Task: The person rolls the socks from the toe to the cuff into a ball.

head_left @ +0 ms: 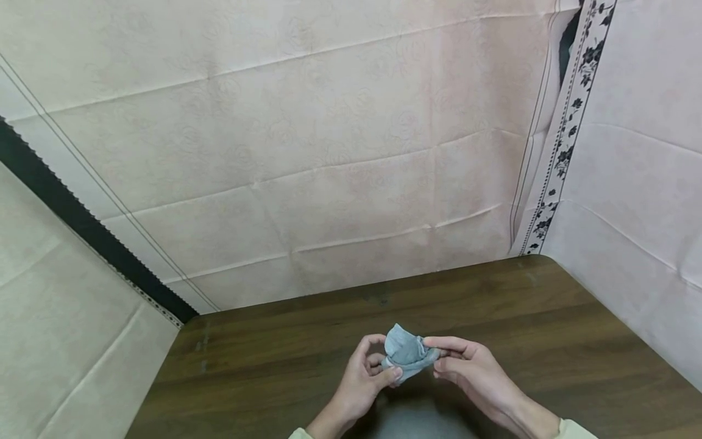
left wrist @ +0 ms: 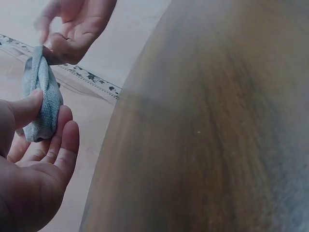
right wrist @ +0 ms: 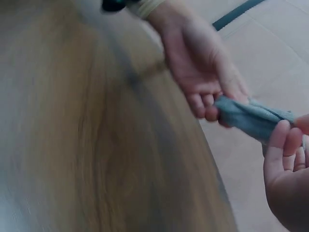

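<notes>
A small blue-grey knit sock [head_left: 404, 349], folded into a compact bundle, is held between both hands above the table. My left hand [head_left: 362, 379] grips its left end, thumb on the near side and fingers behind. At the other end, my right hand [head_left: 476, 373] pinches the folded edge between thumb and fingers. A rounded flap of the sock stands up at the top in the head view. Seen from the left wrist, the bundle [left wrist: 44, 104] is narrow and layered, with the left thumb pressed on its side. The right wrist view shows the sock [right wrist: 251, 118] stretched lengthwise between the hands.
The brown wood-grain table [head_left: 263, 366] lies under the hands, with a rounded far right corner. Pale creased cloth sheets [head_left: 340, 152] hang behind and at both sides. A floral-edged border [head_left: 567, 140] runs down at the right. A grey patch [head_left: 422, 421] shows at the near edge.
</notes>
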{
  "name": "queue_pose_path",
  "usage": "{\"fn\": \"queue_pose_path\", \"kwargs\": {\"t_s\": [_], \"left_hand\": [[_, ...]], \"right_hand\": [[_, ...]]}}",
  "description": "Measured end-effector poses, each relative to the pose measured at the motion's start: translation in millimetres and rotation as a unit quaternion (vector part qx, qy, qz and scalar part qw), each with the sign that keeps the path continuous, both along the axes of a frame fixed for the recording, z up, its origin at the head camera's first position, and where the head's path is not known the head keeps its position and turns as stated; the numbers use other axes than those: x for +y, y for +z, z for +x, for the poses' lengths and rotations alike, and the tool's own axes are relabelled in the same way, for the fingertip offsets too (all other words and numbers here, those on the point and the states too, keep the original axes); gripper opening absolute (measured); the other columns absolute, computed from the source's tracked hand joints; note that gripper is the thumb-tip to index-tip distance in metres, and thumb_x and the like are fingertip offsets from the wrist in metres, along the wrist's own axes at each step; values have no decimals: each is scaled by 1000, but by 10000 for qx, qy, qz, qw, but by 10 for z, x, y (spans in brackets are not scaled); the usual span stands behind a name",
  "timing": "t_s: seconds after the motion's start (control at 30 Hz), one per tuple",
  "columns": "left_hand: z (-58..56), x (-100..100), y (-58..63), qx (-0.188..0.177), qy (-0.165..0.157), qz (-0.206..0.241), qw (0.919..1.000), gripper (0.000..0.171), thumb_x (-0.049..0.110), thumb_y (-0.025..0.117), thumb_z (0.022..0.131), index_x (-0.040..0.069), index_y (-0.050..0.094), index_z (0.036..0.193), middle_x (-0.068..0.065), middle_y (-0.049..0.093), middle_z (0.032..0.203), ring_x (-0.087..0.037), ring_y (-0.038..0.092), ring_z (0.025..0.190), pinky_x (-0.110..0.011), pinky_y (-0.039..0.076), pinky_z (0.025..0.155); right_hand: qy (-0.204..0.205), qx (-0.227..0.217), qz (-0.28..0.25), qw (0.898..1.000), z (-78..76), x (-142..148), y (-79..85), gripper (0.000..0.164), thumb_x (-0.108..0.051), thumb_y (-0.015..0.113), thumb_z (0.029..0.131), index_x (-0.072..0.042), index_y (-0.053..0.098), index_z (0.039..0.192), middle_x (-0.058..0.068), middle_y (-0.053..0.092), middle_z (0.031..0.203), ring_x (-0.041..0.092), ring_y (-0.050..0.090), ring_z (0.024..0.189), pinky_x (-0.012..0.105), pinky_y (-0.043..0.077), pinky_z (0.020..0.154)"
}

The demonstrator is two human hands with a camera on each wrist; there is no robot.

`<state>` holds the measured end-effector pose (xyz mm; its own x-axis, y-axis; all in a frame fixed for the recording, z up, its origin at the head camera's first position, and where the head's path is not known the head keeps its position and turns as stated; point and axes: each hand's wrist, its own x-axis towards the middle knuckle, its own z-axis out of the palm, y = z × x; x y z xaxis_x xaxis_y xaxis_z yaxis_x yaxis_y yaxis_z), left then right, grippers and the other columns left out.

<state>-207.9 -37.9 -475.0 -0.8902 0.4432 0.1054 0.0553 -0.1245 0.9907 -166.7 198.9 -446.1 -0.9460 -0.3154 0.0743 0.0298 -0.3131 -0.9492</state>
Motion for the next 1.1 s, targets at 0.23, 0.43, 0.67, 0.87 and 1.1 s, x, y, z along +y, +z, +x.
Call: {"fn": "queue_pose_path", "kwargs": {"t_s": [0.23, 0.43, 0.67, 0.87, 1.1], "left_hand": [[37, -36, 9, 211, -9, -140, 9997, 39, 0, 71, 92, -2, 57, 128, -16, 66, 97, -14, 65, 78, -27, 56, 70], [44, -57, -13, 305, -21, -236, 9993, 32, 0, 68, 93, -5, 64, 124, -12, 67, 103, -12, 64, 81, -24, 54, 70], [39, -71, -5, 706, -135, -686, 9950, 31, 3, 66, 96, 0, 66, 127, -14, 69, 112, -13, 65, 90, -23, 54, 74], [50, -91, 36, 1327, -137, -1488, 9798, 33, 9, 68, 96, 6, 68, 129, -7, 68, 115, -10, 63, 97, -25, 52, 80], [47, -117, 134, 1845, -509, -2535, 9482, 34, 15, 66, 98, 12, 68, 131, 6, 66, 108, -3, 57, 88, -23, 50, 74]], "right_hand": [[-1598, 2197, 2674, 9245, 1, -103, -65, 25, -1, 80, 83, -6, 76, 108, -4, 71, 88, 7, 65, 75, 26, 56, 64], [-2282, 3845, 3215, 8347, -26, -138, -175, 32, 9, 82, 74, -15, 76, 95, -10, 72, 91, 4, 68, 78, 21, 56, 65], [-2087, 3983, 3214, 8334, -39, -153, -181, 23, -1, 75, 87, -21, 69, 97, -11, 63, 87, 2, 59, 73, 22, 52, 57], [-2012, 3933, 3406, 8299, -46, -170, -184, 23, -3, 70, 93, -24, 63, 97, -15, 50, 85, 1, 49, 68, 20, 46, 55], [-2207, 3973, 3566, 8163, -96, -201, -195, 26, 0, 67, 95, -25, 59, 96, -16, 47, 89, 0, 47, 71, 19, 43, 58]]}}
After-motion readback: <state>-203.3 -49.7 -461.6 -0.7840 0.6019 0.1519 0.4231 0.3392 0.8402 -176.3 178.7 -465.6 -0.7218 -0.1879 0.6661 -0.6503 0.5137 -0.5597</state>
